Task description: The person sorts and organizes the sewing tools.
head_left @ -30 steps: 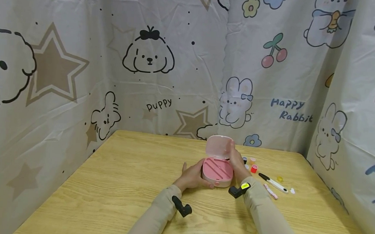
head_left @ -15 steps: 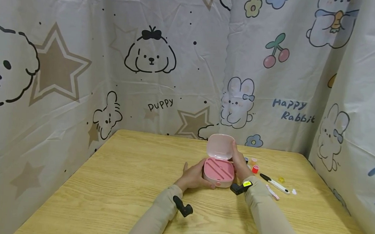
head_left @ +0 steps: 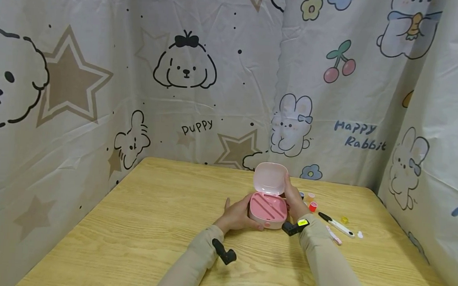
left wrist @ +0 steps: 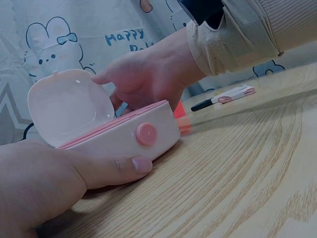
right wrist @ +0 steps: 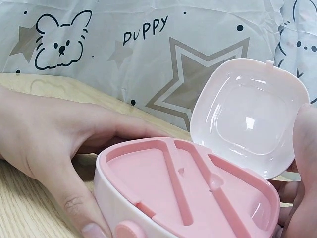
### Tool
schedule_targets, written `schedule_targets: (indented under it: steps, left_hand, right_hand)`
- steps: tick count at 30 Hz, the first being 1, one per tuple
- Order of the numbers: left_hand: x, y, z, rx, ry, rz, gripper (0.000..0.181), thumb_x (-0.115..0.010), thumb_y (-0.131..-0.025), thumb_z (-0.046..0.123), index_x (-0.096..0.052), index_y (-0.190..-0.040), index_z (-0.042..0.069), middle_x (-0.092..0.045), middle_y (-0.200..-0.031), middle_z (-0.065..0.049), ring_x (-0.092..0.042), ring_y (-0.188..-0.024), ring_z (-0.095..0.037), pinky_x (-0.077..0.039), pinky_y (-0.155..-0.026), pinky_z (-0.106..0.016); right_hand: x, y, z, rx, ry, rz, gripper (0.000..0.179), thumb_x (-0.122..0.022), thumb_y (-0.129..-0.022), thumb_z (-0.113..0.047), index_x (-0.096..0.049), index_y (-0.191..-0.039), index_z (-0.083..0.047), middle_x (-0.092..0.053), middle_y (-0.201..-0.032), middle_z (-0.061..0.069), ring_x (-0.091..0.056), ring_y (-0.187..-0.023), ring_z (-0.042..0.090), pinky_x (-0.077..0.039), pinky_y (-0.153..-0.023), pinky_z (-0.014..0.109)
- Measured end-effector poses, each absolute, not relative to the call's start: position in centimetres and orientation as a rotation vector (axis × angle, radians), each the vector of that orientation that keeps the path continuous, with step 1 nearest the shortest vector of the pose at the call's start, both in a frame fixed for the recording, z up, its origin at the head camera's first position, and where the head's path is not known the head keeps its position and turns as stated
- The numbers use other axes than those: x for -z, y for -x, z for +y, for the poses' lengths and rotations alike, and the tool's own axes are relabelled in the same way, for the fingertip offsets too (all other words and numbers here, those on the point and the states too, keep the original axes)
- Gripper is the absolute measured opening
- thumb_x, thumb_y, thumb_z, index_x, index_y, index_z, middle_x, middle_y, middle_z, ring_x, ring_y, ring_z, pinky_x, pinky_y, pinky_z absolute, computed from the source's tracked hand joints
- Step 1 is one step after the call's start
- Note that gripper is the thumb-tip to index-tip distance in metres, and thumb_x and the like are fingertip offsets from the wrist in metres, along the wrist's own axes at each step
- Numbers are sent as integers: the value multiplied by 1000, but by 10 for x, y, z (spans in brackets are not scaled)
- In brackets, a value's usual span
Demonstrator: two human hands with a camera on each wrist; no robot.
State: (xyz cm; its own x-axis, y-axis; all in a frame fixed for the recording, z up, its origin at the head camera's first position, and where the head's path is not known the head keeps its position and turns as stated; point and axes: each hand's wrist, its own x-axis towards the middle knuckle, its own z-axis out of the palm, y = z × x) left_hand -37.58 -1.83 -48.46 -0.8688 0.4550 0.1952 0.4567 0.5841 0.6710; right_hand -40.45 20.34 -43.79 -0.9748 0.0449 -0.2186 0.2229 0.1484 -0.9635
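A pale pink box [head_left: 268, 211] with rounded corners stands on the table, a round pink button [left wrist: 146, 134] on its front. Its hinged lid [right wrist: 247, 116] is tilted up and back, baring a darker pink divided tray [right wrist: 148, 171]. My left hand [head_left: 237, 216] grips the box's left side, thumb along the front wall and fingers toward the back. At the right, my right hand [head_left: 293, 201] holds the lid's edge, its thumb against the rim. Its other fingers are bent behind the lid near the hinge and partly hidden.
Right of the box lie a red-topped small pot [head_left: 313, 206], an orange one [head_left: 310, 197], a black-and-white pen-like tool [head_left: 336, 225], a pink-and-white stick [head_left: 333, 235], a yellow piece [head_left: 344, 219] and a white piece [head_left: 360, 234]. A printed curtain [head_left: 200, 95] surrounds the wooden table [head_left: 165, 200].
The head view has shifted slightly. The lid leans a little further back, and the right hand's thumb has moved from over the lid toward its right edge. The left hand keeps its grip.
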Motion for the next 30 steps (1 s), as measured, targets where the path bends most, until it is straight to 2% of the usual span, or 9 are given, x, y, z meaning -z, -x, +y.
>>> schedule_targets:
  steps: [10,30]
  left_hand:
    - [485,376,-18,1173,786,-2808,115,-94,-70,54,-33,-162,24,-43,-161,3,-40,-146,-27,6,-115,-72]
    - [487,377,-18,1161,779,-2809,113,-94,-70,53,-35,-161,24,-47,-158,2,-42,-145,-24,5,-115,-72]
  right_hand:
    - [441,408,204,1962,-291,2231,102,-21,-93,-85,-35,-158,-6,-41,-150,26,-39,-136,39,-31,-117,53]
    - [440,405,202,1985,-327,2205,92,-22,-100,-76,-33,-159,-8,-40,-151,25,-38,-136,38,-31,-118,53]
